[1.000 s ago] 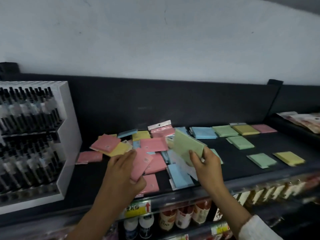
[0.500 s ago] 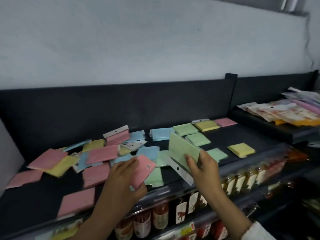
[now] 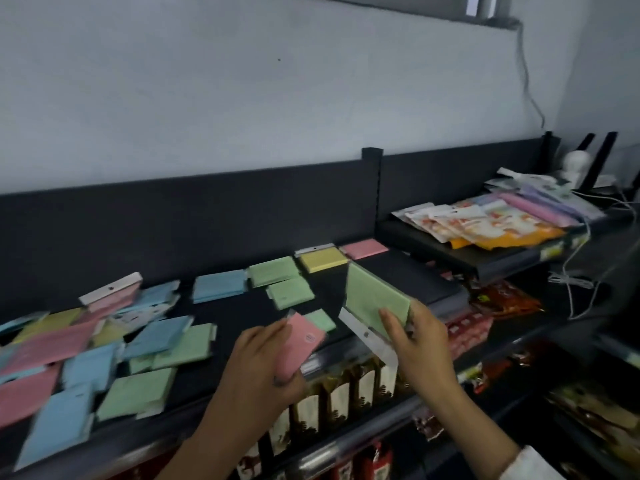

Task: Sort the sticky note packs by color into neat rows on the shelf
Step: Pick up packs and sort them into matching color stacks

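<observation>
My left hand point(image 3: 258, 365) grips a pink sticky note pack point(image 3: 299, 344) over the front edge of the dark shelf point(image 3: 242, 313). My right hand point(image 3: 420, 341) holds a green pack point(image 3: 375, 299) upright, its white header hanging down. Along the shelf's back lie a blue pack point(image 3: 219, 285), a green pack point(image 3: 273, 271), a yellow pack point(image 3: 322, 258) and a pink pack point(image 3: 364, 248). More green packs point(image 3: 290, 293) lie in front of them. A jumbled heap of pink, blue, green and yellow packs point(image 3: 86, 344) covers the shelf's left part.
A raised black tray point(image 3: 485, 261) to the right holds orange and pink packaged goods. Bottles point(image 3: 339, 396) stand on the shelf below the front rail. White cables point(image 3: 571, 282) hang at the far right. A grey wall rises behind.
The view swung right, so the heap now sits at the left. Both hands carried their packs rightward; the green pack now hangs near the shelf's right end.
</observation>
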`<state>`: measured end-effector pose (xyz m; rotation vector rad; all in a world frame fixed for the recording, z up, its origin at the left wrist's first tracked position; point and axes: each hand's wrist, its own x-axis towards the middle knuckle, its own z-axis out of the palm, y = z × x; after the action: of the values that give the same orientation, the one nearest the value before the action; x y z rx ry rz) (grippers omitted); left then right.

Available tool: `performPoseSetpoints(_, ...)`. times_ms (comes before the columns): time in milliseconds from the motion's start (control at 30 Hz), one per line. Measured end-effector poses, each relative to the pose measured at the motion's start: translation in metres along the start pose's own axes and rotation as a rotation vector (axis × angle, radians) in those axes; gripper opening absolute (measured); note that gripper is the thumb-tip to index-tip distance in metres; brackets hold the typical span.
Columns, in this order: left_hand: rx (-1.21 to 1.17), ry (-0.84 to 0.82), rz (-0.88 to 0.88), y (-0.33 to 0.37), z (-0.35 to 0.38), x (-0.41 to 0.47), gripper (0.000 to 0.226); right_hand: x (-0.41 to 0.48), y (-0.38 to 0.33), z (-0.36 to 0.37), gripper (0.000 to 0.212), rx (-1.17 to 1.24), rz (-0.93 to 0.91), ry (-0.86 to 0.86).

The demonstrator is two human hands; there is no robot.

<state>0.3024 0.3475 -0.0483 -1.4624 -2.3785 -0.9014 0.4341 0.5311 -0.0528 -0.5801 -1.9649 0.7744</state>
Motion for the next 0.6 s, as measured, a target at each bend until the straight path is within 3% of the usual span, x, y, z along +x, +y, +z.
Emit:
performPoseSetpoints(133, -0.016, -0.036, 0.068, 0.028, 0.025, 0.029, 0.09, 0.005, 0.032, -0.031, 0.003, -0.028, 0.056, 0.042)
performPoseSetpoints(300, -0.04, -0.09, 0.168, 0.064, 0.058, 0.077, 0.066, 0.02, 0.065, -0.064, 0.005, -0.06, 0.11, 0.132)
performPoseSetpoints(600, -0.057, -0.389, 0.278, 0.099, 0.117, 0.191, 0.055, 0.088, 0.108, -0.094, 0.013, -0.114, 0.081, 0.271)
